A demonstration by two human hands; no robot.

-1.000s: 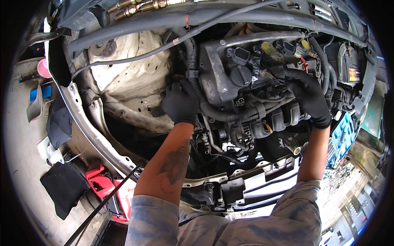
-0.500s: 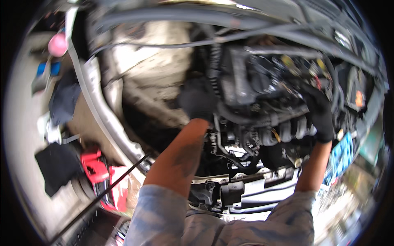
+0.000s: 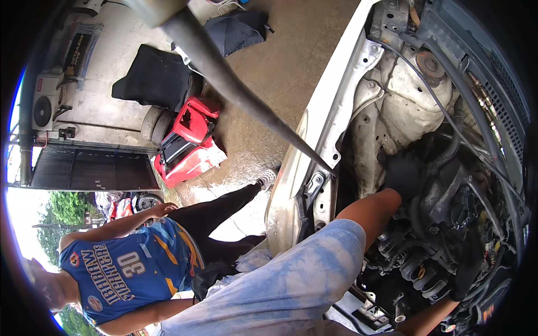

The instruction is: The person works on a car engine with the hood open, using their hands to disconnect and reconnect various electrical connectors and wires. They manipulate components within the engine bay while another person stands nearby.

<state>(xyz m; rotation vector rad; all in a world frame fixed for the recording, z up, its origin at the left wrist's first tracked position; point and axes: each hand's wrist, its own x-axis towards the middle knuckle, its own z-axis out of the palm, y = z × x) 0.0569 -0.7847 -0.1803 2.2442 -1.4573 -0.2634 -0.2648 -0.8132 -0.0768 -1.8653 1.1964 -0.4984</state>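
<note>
Both my hands wear black gloves and are down inside a car's engine bay. My left hand [image 3: 403, 172] is low between the pale metal inner fender [image 3: 412, 112] and the dark engine [image 3: 443, 196], beside a ribbed hose [image 3: 450, 140]. Its fingers blend into the dark parts around it, so what they touch is hidden. Farther right, my right hand [image 3: 468, 266] lies on or against the engine's far side, near the rounded intake pipes [image 3: 417, 271]. Its fingertips are also lost in shadow.
A dark prop rod [image 3: 246, 101] slants down to the white fender edge [image 3: 319, 129]. A person in a blue jersey [image 3: 134, 269] stands at the left, close to the car. Red body panels [image 3: 193, 140], tyres [image 3: 151, 123] and an umbrella [image 3: 238, 31] are on the floor.
My view has swung left, bringing the person in the blue jersey into sight and moving the engine bay to the right. Both gloved hands remain in the engine bay.
</note>
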